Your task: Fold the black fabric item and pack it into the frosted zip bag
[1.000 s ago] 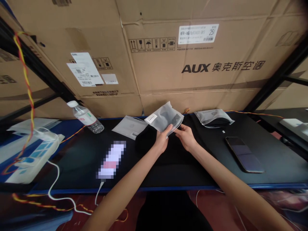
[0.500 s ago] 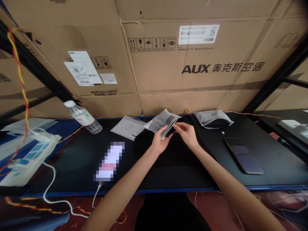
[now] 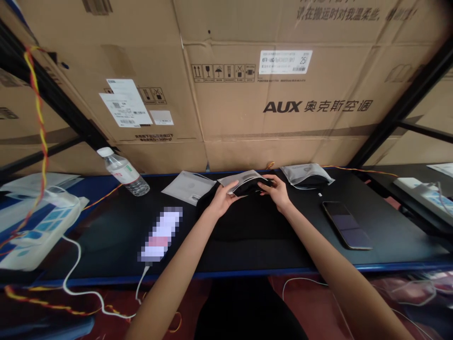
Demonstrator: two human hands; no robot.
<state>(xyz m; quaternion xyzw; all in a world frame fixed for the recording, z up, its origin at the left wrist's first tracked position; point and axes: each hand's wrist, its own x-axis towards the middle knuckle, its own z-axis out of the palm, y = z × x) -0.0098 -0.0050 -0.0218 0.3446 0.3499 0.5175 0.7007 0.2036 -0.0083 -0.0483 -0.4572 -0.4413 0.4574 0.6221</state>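
Observation:
A frosted zip bag (image 3: 238, 178) lies between my hands near the back of the table, its mouth gaping towards me. Black, soft-looking material (image 3: 252, 187) shows in the opening. My left hand (image 3: 222, 199) grips the bag's left end, thumb on top and fingers underneath. At the right end my right hand (image 3: 279, 192) is closed round the mouth's edge, fingertips against the black material. Black cloth (image 3: 244, 222) is spread on the table below both hands. Left of them lies a flat frosted bag (image 3: 186, 185); to the right sits another frosted bag (image 3: 300, 173) with black contents.
A water bottle (image 3: 123, 173) leans at the back left. One phone (image 3: 161, 236), its screen blurred, lies on the left with a cable; a dark phone (image 3: 347, 225) lies on the right. Power strips (image 3: 46, 231) stand at the side. Large cartons (image 3: 230, 118) wall off the back.
Both hands have lowered the frosted bag and tilted it flatter. Its mouth gapes wider, with more black material showing. My hands are farther apart, and the view has shifted slightly.

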